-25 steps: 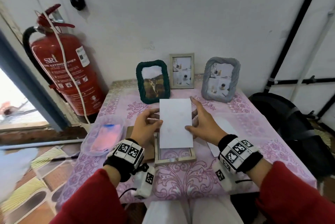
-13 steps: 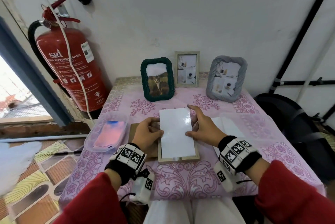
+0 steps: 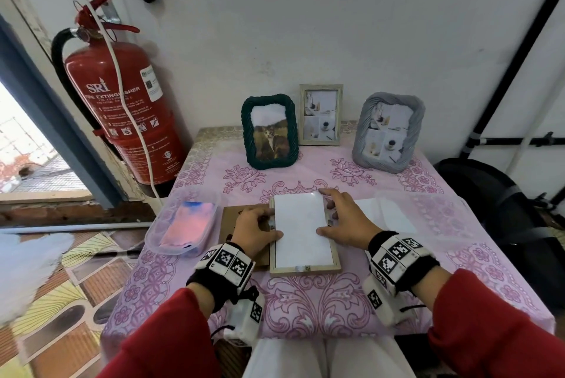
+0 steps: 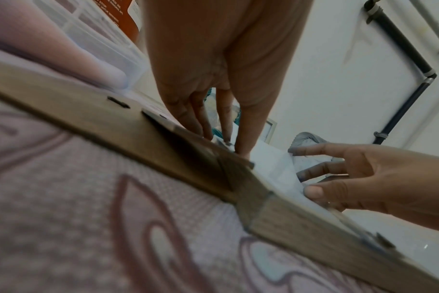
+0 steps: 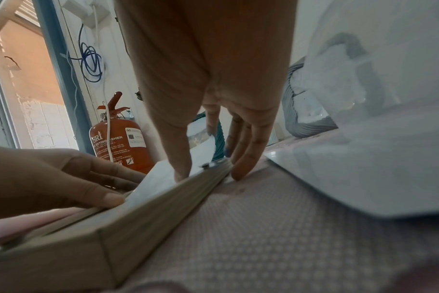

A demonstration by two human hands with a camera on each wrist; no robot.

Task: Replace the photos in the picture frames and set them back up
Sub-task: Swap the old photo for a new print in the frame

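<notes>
A light wooden frame (image 3: 305,269) lies face down on the pink tablecloth in front of me. A white photo (image 3: 301,230), blank side up, lies flat inside it. My left hand (image 3: 270,224) rests on the frame's left edge, with its thumb on the photo. On the right edge is my right hand (image 3: 333,215), fingers spread and thumb pressing the photo. The left wrist view shows the left fingers (image 4: 213,123) straight down on the frame (image 4: 301,224). The right wrist view shows the right fingers (image 5: 243,154) along the frame's rail (image 5: 138,218). A brown backing board (image 3: 232,218) lies under my left hand.
Three frames stand at the back by the wall: green (image 3: 269,131), wooden (image 3: 320,114) and grey (image 3: 387,136). A white sheet (image 3: 385,215) lies right of my hands. At the left are a clear tub with pink cloth (image 3: 182,224) and a red fire extinguisher (image 3: 122,108).
A second ago both hands held the white photo tilted up above the frame. It has come down and now lies flat inside it, with my fingers on its edges.
</notes>
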